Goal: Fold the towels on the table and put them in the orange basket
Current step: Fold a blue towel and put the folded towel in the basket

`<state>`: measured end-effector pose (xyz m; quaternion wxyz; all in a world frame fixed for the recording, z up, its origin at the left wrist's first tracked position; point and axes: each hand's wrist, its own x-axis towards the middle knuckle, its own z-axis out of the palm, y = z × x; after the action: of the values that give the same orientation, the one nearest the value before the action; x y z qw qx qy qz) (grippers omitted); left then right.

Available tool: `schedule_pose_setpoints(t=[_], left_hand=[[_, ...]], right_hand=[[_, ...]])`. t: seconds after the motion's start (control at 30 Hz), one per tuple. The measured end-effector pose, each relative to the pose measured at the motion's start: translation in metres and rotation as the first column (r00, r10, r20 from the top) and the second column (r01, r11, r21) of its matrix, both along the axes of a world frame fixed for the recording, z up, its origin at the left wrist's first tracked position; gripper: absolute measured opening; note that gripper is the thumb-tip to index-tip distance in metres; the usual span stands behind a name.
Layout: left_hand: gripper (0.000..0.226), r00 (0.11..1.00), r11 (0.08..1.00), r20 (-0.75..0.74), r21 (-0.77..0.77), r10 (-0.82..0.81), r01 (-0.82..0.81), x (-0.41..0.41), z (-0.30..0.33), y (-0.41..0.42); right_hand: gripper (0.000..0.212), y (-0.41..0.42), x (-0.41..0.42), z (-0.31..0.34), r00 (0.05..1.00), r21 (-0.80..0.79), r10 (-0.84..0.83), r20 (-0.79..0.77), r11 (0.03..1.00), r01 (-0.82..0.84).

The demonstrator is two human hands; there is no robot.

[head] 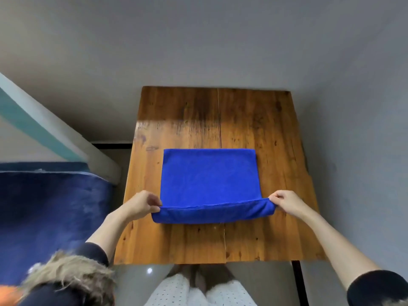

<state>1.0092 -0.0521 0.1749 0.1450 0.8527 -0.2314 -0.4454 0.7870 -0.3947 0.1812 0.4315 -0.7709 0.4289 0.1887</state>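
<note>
Nearest the camera, dotted white trousers [194, 292] and a fur-trimmed dark garment [66, 281] filled the bottom of the view, with a blurred patch of orange [8, 294] at the lower left corner that might have been the basket, though too little showed to be sure. Above them the wooden worktop [265, 239] began. Both hands reached over its near half. The left hand [141, 205] pinched the left end of the blue towel's [209, 177] near edge between thumb and curled fingers, and the right hand [287, 203] pinched the right end the same way. Between them that edge was lifted and rolled over, so a folded lip hung just above the wood. Beyond the hands the towel lay flat, its far edge straight, near the middle of the worktop. The far boards were bare up to the grey wall [198, 40].
</note>
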Motion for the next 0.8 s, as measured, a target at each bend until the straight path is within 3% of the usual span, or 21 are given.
schedule_pose_setpoints(t=[0.13,0.3,0.47,0.8], left_hand=[[0.014,0.973,0.968,0.07,-0.136,0.22,-0.209,0.015,0.001,-0.01],[0.012,0.936,0.914,0.115,-0.28,0.334,-0.292,0.055,0.007,-0.036],[0.014,0.914,0.881,0.124,-0.341,0.387,-0.327,0.089,-0.007,-0.058],[0.014,0.892,0.86,0.102,-0.335,0.439,-0.385,0.113,-0.034,-0.081]], right_hand=[[0.017,-0.01,0.026,-0.006,0.986,0.006,-0.117,0.121,0.993,0.117],[0.026,-0.033,0.079,-0.021,0.949,0.047,-0.239,0.205,0.971,0.234],[0.023,-0.046,0.114,-0.037,0.91,0.084,-0.317,0.268,0.948,0.306],[0.022,-0.059,0.134,-0.067,0.906,-0.048,-0.297,0.301,0.944,0.325]])
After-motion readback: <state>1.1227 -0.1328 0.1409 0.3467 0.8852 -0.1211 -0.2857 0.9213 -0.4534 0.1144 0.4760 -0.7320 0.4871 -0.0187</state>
